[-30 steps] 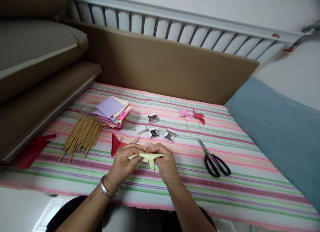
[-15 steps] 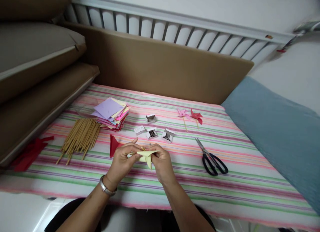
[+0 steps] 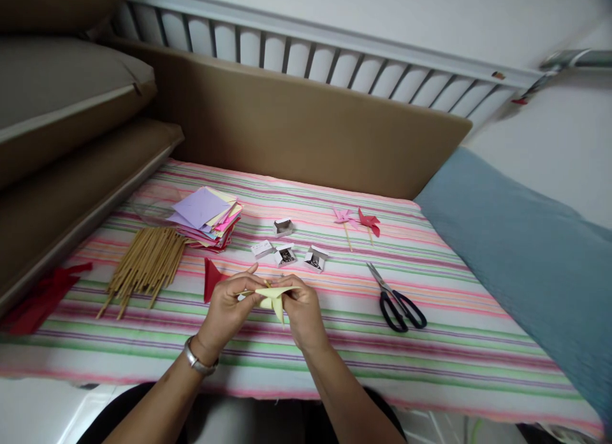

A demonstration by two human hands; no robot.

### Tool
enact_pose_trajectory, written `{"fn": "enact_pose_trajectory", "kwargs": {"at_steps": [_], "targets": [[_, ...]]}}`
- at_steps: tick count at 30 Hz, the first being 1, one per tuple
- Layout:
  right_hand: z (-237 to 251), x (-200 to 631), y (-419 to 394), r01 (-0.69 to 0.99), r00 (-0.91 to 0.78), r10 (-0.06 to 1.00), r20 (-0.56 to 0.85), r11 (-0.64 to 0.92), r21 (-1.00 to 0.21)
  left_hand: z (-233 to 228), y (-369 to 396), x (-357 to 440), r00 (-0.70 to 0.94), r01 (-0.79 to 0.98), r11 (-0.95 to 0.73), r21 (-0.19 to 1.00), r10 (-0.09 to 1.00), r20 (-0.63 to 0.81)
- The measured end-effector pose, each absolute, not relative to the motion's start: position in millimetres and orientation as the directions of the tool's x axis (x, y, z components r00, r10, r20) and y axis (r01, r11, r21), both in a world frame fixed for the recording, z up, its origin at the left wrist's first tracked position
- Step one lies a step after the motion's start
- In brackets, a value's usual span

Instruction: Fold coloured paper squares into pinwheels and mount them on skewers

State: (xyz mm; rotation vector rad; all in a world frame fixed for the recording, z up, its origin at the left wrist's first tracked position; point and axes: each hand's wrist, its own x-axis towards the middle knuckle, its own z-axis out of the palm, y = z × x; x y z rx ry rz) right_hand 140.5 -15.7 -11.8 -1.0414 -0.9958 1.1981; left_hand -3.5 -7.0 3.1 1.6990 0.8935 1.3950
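Note:
Near the front of the striped cloth, my left hand [image 3: 233, 306] and my right hand [image 3: 301, 309] are both closed on a pale yellow paper pinwheel [image 3: 273, 297]. Its folded blades show between my fingers, one point hanging down. A thin stick end pokes out above the paper, partly hidden by my fingers. Just beyond my left hand lies a piece of red paper [image 3: 211, 278]. Farther back stand small white boxes, two of them, a middle box [image 3: 285, 256] and a right box [image 3: 316, 259], holding small dark metal pieces.
Left of my hands lie a heap of thin sticks [image 3: 143, 262], a stack of coloured paper squares [image 3: 203, 211] and red scraps [image 3: 43, 300]. Scissors [image 3: 394, 299] lie to the right. Behind them are a pink pinwheel [image 3: 345, 218] and a red pinwheel [image 3: 369, 222]. A brown board [image 3: 296, 132] closes the back.
The whole view has shifted slightly, so everything appears a little farther left. My hands keep nearly the same hold on the yellow pinwheel.

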Motion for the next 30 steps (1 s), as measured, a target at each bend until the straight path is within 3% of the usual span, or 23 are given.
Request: {"fn": "enact_pose_trajectory", "kwargs": {"at_steps": [30], "targets": [[-12.8,141.6,-16.4,-0.190,0.086,0.993,0.081,0.096,-0.977,3.8,-6.1,-1.3,0.161,0.030,-0.425,0.905,0.895,0.415]]}}
